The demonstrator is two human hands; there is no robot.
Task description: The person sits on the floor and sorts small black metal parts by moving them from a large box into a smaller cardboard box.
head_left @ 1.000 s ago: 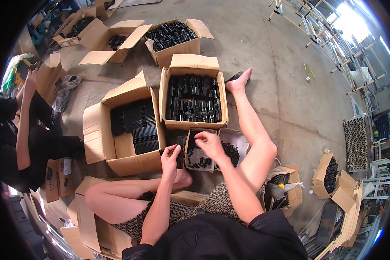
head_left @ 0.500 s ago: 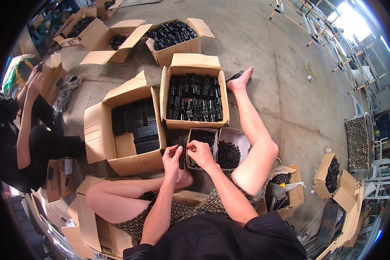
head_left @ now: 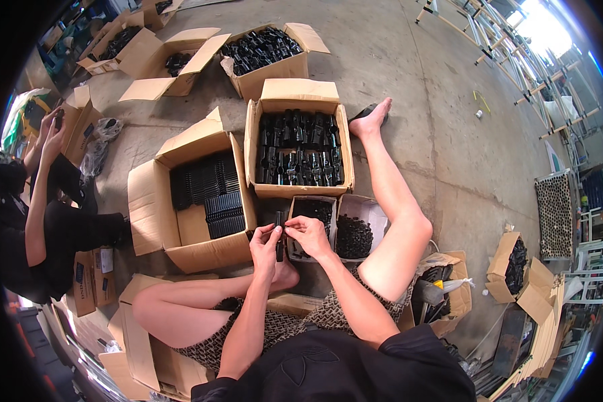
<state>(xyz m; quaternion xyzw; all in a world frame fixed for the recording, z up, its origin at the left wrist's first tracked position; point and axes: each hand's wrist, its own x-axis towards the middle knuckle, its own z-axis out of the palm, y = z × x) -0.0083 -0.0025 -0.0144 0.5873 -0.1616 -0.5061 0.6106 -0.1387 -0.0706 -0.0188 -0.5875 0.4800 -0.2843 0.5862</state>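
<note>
Left hand (head_left: 264, 242) clamped round slim black piece (head_left: 279, 218), top poking up at one o'clock; right hand (head_left: 308, 236) in at three o'clock, fingers pinched together, contents too small to tell. Danger: loose left grip, sideways push, piece could twist, drop.

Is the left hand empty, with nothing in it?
No, the left hand holds a long black piece between its thumb and fingers.
</note>
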